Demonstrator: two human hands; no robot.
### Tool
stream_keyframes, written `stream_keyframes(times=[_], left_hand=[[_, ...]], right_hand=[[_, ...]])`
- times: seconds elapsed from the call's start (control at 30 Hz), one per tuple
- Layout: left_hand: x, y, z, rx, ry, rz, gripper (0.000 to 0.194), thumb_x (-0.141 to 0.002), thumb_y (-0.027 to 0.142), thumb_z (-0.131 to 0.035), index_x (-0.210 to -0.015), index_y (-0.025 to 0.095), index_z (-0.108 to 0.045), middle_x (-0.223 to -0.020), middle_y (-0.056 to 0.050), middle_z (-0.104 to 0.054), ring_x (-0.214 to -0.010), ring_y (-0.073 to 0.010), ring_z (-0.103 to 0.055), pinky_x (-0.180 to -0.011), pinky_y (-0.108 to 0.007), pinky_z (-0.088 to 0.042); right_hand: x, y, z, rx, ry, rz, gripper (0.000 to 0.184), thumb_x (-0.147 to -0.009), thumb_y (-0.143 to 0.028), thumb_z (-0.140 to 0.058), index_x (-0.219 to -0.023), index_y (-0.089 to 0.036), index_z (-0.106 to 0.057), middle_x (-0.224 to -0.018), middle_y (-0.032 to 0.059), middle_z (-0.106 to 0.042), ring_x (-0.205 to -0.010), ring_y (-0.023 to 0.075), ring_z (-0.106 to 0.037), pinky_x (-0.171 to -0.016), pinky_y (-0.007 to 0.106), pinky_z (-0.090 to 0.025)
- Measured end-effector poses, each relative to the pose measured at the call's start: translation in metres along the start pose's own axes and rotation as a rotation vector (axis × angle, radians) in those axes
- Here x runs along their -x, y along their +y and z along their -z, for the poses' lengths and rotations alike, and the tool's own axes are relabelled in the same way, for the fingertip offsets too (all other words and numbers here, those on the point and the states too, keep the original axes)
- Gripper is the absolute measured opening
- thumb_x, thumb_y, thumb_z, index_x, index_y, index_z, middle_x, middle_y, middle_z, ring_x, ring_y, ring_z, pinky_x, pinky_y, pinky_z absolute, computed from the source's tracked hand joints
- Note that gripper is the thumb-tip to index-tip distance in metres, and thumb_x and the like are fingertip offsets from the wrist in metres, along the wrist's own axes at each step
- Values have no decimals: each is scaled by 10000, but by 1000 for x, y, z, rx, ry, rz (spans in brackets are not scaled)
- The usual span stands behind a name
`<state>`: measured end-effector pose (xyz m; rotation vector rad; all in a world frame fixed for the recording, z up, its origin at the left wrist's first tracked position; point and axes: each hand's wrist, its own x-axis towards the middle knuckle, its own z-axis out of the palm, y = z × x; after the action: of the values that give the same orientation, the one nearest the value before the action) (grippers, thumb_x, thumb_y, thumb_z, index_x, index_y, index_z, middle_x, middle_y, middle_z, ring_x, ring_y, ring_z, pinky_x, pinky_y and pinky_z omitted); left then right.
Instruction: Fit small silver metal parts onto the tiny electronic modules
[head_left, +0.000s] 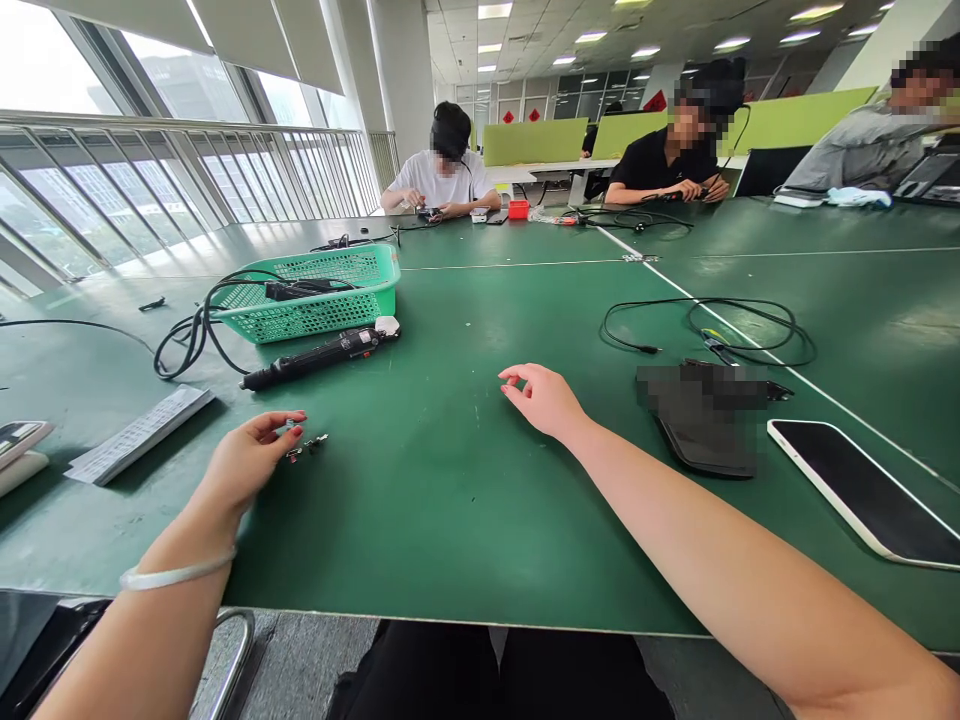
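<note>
On the left of the green table, my left hand [251, 455] pinches a small shiny metal part [291, 425] between thumb and fingertips. It is too small to tell its exact kind. Right beside those fingertips lie a few more small metal pieces [316, 443]. My right hand [544, 398] rests low over the middle of the table, fingers loosely curled and apart, with nothing in it. Beyond my left hand lies a black electric screwdriver [322, 358], alongside a green plastic basket [322, 310] with black cables and a dark device inside.
A printed paper block [142, 435] lies at the left. To the right are a coiled black cable [720, 315], a black pouch-like item [701, 420] partly blurred, and a white-edged phone [862, 490]. Several people sit across the table [480, 540].
</note>
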<state>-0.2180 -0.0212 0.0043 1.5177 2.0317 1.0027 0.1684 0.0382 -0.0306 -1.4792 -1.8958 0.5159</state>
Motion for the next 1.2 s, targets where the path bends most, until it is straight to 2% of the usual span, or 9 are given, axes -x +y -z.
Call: stream_keyframes(times=[0.13, 0.23, 0.37, 0.5, 0.57, 0.7, 0.87, 1.03, 1.2], left_hand=[[0, 6, -31, 3, -134, -86, 542, -639, 599, -653, -996, 192, -680, -1062, -95, -719, -928, -238, -641, -880, -367, -470], [9, 33, -72, 14, -267, -215, 342, -727, 478, -631, -949, 224, -685, -1142, -69, -708, -1114, -249, -592, -1007, -385, -403], [25, 93, -143, 243, -413, -252, 242, -744, 340, -647, -948, 218, -697, -1017, -51, -722, -941, -203, -637, -918, -351, -450], [34, 138, -194, 671, -485, -63, 177, -792, 276, -620, -927, 170, -662, -881, -50, -697, -815, -140, -611, -825, -295, -463], [33, 144, -200, 815, -485, -26, 129, -782, 225, -636, -886, 152, -653, -902, -50, -689, -839, -119, -601, -861, -281, -447], [23, 134, -185, 918, -521, 62, 141, -786, 199, -647, -915, 150, -680, -914, -28, -665, -813, -83, -569, -859, -263, -428], [18, 127, -170, 890, -530, 84, 213, -781, 199, -674, -989, 160, -698, -761, 15, -606, -676, -55, -513, -715, -232, -413], [25, 133, -170, 947, -617, 131, 207, -800, 136, -647, -1003, 154, -681, -819, -18, -661, -716, -75, -598, -787, -266, -473], [29, 135, -169, 952, -664, 149, 174, -826, 85, -600, -967, 130, -692, -890, -52, -684, -761, -95, -651, -935, -331, -480]], right_hand=[[0, 0, 0, 4, -5, 4, 231, -858, -299, -534, -1040, -234, -661, -1002, 23, -671, -619, 104, -523, -630, 281, -437], [-1, 1, -1, 13, -12, 11, 233, -860, -306, -534, -1037, -234, -667, -991, 23, -677, -610, 105, -523, -625, 281, -436], [-2, 4, 0, 39, -32, 27, 233, -869, -297, -525, -1016, -226, -690, -968, 27, -695, -638, 120, -550, -660, 291, -455], [-3, 8, 8, 39, -95, 23, 265, -875, -188, -483, -976, -216, -727, -999, 43, -720, -841, 155, -628, -812, 309, -478], [-3, 9, 13, -3, -167, -18, 313, -862, -130, -459, -989, -214, -732, -1009, 42, -728, -859, 145, -644, -842, 306, -485], [-1, 11, 23, -98, -276, -72, 347, -819, -92, -475, -1023, -214, -728, -1008, 33, -726, -833, 122, -647, -833, 293, -496], [3, 11, 25, -36, -337, -26, 261, -742, -221, -657, -991, -230, -738, -790, 3, -670, -683, 126, -578, -648, 275, -460], [6, 4, 19, 41, -243, 93, 120, -743, -166, -627, -695, -224, -721, -823, 7, -637, -667, 114, -519, -650, 277, -415], [9, -5, 17, -203, -83, -15, 114, -790, -246, -578, -780, -217, -688, -782, 3, -653, -668, 126, -547, -673, 289, -438]])
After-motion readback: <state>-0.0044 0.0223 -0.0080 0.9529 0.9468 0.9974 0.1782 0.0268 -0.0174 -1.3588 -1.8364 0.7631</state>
